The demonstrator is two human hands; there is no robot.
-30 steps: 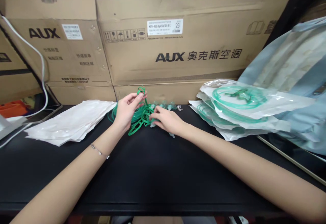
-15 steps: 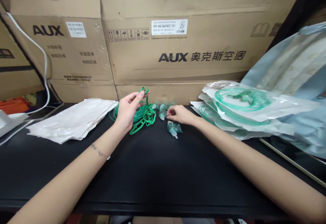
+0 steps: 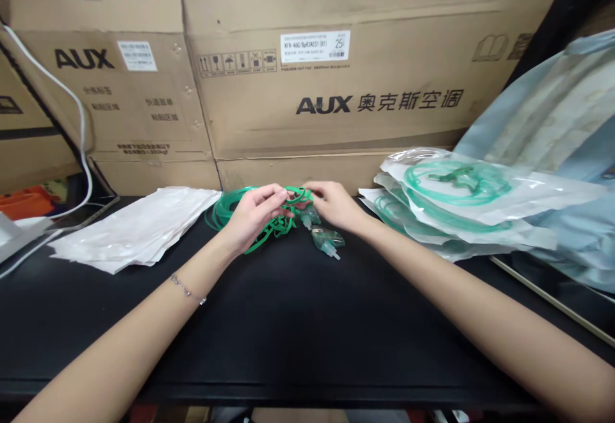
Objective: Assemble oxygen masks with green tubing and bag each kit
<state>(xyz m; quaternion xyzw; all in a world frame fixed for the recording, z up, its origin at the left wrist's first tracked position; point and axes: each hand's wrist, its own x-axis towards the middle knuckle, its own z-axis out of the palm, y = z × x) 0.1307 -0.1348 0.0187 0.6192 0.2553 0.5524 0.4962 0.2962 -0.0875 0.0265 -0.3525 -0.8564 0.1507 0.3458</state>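
Observation:
My left hand (image 3: 262, 213) is closed on a looped green elastic strap (image 3: 294, 193), thumb against the fingers. At the other side of the loop, the fingers of my right hand (image 3: 334, 204) are pinched on the same strap, though the fingertips are partly hidden. Under the hands, more green straps (image 3: 269, 236) lie in a tangled heap. A coil of clear green tubing (image 3: 221, 210) rests behind and left of my left hand. Below my right hand lies a clear green oxygen mask (image 3: 327, 241), and another mask (image 3: 307, 216) sits just behind it, partly covered.
A stack of white paper-and-plastic pouches (image 3: 137, 225) lies on the black table (image 3: 288, 327) at left. Sealed pouches with masks and tubing (image 3: 461, 199) are piled at right, beside a light blue plastic bag (image 3: 542, 102). Large cardboard boxes (image 3: 336, 134) stand behind. A white cable (image 3: 82, 128) hangs at left.
My left hand has come down and slightly right with the strap. My right hand has moved up from beside the masks to the strap, and both hands now meet at it.

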